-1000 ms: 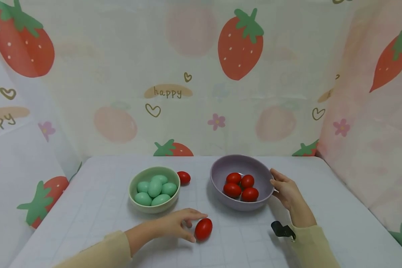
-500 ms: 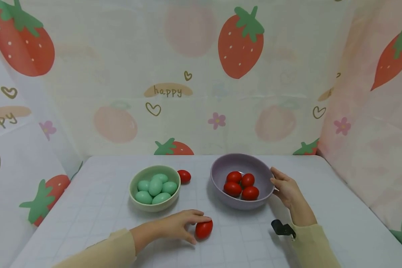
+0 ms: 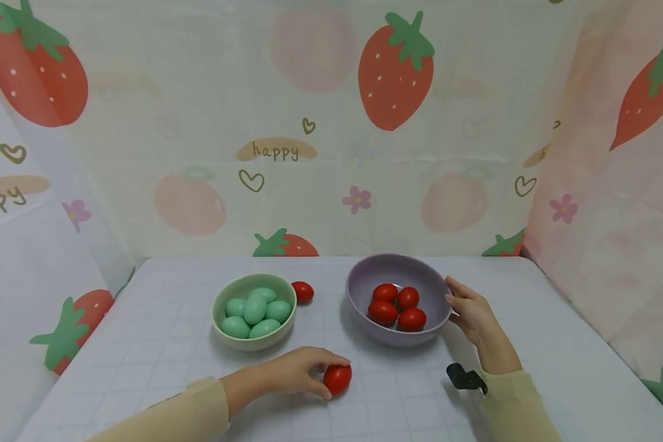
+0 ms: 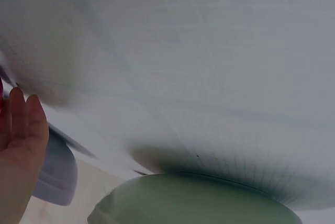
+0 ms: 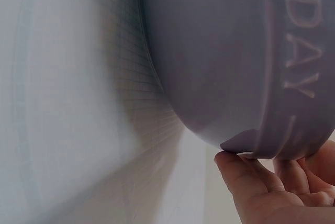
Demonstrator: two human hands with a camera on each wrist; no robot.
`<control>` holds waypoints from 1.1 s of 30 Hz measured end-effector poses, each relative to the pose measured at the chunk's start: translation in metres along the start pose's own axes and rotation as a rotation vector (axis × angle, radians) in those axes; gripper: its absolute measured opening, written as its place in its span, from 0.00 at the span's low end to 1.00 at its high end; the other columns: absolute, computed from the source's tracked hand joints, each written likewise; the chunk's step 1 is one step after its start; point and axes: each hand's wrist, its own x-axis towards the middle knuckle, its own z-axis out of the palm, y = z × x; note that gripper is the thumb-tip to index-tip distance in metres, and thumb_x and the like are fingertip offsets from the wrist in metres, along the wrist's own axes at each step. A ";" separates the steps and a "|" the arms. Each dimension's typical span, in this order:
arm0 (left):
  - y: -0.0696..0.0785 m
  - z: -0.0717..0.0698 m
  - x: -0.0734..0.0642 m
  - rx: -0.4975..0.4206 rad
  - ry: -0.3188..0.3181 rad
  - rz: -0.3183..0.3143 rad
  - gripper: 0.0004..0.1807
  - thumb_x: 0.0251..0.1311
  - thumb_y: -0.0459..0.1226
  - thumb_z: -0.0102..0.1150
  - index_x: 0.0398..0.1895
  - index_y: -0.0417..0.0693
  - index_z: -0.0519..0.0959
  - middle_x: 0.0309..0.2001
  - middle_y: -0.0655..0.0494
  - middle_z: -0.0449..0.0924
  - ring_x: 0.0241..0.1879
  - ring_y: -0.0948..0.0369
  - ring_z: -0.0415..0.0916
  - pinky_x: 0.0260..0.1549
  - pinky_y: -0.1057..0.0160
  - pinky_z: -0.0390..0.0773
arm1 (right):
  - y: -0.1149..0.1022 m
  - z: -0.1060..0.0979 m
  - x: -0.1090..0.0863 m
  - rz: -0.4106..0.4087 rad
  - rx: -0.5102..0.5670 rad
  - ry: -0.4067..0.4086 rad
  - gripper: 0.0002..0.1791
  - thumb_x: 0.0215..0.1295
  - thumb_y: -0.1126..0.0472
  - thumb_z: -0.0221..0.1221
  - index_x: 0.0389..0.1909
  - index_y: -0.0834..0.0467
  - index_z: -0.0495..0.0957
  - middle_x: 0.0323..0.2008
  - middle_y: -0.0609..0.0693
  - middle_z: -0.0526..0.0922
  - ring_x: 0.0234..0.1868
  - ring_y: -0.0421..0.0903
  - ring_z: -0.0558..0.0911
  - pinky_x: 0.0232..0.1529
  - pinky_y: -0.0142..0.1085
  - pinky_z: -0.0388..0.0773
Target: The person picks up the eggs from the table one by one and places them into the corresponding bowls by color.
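My left hand (image 3: 295, 371) has its thumb and fingers around a red egg (image 3: 338, 380) lying on the table in front of the bowls. The left wrist view has this hand (image 4: 23, 145) at its left edge, with the egg mostly out of frame. At the right, my right hand (image 3: 477, 319) holds the side of a purple bowl (image 3: 359, 307) by its rim. Its fingertips touch the bowl's outer wall (image 5: 209, 67) in the right wrist view. Several red eggs (image 3: 383, 313) lie inside that bowl.
A light green bowl (image 3: 218, 334) holding several green eggs (image 3: 255, 310) stands left of the purple one. Another red egg (image 3: 302, 292) lies just behind its right side. A black strap piece (image 3: 465, 377) sticks out by the right sleeve. Printed cloth walls (image 3: 331, 215) enclose the table.
My left hand has moved slightly right and closed its thumb and fingers around the red egg. The right hand and both bowls have stayed in place.
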 end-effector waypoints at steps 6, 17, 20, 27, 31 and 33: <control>0.072 -0.011 -0.021 0.020 0.042 -0.060 0.29 0.58 0.38 0.72 0.64 0.52 0.78 0.58 0.61 0.80 0.53 0.64 0.72 0.57 0.64 0.76 | -0.002 -0.001 0.000 -0.003 0.009 0.006 0.34 0.77 0.73 0.39 0.79 0.62 0.39 0.79 0.56 0.35 0.80 0.55 0.38 0.77 0.56 0.45; 0.078 -0.013 -0.020 0.000 0.019 -0.050 0.25 0.60 0.36 0.70 0.62 0.53 0.80 0.67 0.48 0.74 0.67 0.49 0.68 0.65 0.53 0.73 | -0.004 -0.001 0.000 0.006 0.015 0.008 0.34 0.77 0.72 0.40 0.79 0.62 0.40 0.79 0.55 0.35 0.80 0.55 0.38 0.77 0.56 0.45; 0.079 -0.011 -0.018 -0.013 0.045 -0.044 0.23 0.58 0.34 0.71 0.58 0.52 0.82 0.63 0.49 0.77 0.63 0.51 0.70 0.62 0.60 0.75 | -0.004 -0.001 -0.001 0.004 0.020 0.009 0.34 0.77 0.73 0.40 0.79 0.62 0.40 0.79 0.56 0.35 0.80 0.55 0.39 0.77 0.56 0.45; 0.080 -0.008 -0.018 -0.060 0.079 -0.061 0.23 0.56 0.31 0.72 0.56 0.49 0.83 0.62 0.48 0.78 0.55 0.57 0.73 0.46 0.69 0.77 | -0.001 -0.001 -0.001 0.005 0.013 0.005 0.34 0.77 0.73 0.40 0.79 0.63 0.40 0.79 0.56 0.35 0.79 0.55 0.39 0.77 0.57 0.46; 0.080 -0.008 -0.017 -0.082 0.089 -0.065 0.23 0.57 0.31 0.71 0.57 0.47 0.83 0.61 0.49 0.79 0.54 0.58 0.73 0.46 0.68 0.77 | -0.001 -0.001 0.000 0.010 0.003 0.012 0.34 0.77 0.72 0.41 0.79 0.62 0.41 0.79 0.56 0.36 0.80 0.55 0.40 0.77 0.56 0.47; 0.081 -0.009 -0.016 -0.086 0.099 -0.067 0.23 0.57 0.31 0.71 0.57 0.47 0.83 0.60 0.50 0.79 0.53 0.58 0.73 0.46 0.69 0.78 | 0.000 -0.001 0.001 0.011 -0.005 0.011 0.34 0.77 0.72 0.41 0.79 0.62 0.41 0.79 0.56 0.36 0.80 0.55 0.40 0.77 0.56 0.47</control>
